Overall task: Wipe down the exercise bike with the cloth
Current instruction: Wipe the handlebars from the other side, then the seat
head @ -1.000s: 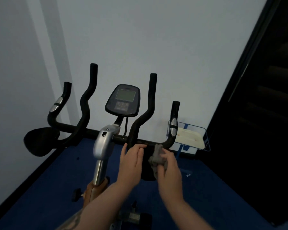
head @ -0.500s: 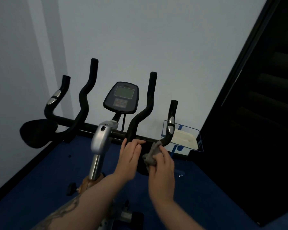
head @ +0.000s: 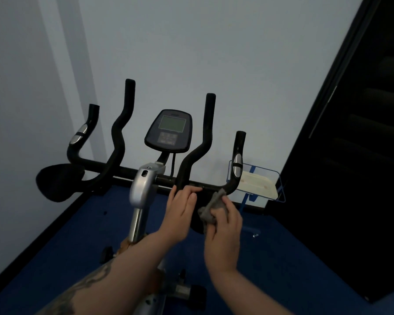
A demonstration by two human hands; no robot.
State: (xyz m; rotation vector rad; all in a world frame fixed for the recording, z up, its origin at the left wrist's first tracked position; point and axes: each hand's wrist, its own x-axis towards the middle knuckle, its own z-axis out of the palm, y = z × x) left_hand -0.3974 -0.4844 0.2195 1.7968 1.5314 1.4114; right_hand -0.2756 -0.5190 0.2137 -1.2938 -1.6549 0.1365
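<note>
The exercise bike fills the middle of the view: black handlebars (head: pixel 118 142), a console (head: pixel 168 131) with a grey screen, and a silver stem (head: pixel 143 187). My left hand (head: pixel 182 212) rests on the black crossbar just right of the stem, fingers curled over it. My right hand (head: pixel 224 233) grips a crumpled grey cloth (head: pixel 210 209) and presses it against the bar and the black elbow pad beneath the right handlebar bend. That pad is mostly hidden behind my hands.
A black elbow pad (head: pixel 59 183) juts out at the left. A blue wire basket (head: pixel 257 185) holding a pale tray stands by the wall at the right. Blue floor lies below, light walls behind, a dark doorway (head: pixel 355 155) on the right.
The view has shifted slightly. My right hand has slid the cloth a little along the bar near the right bend, and my left hand has stayed on the crossbar.
</note>
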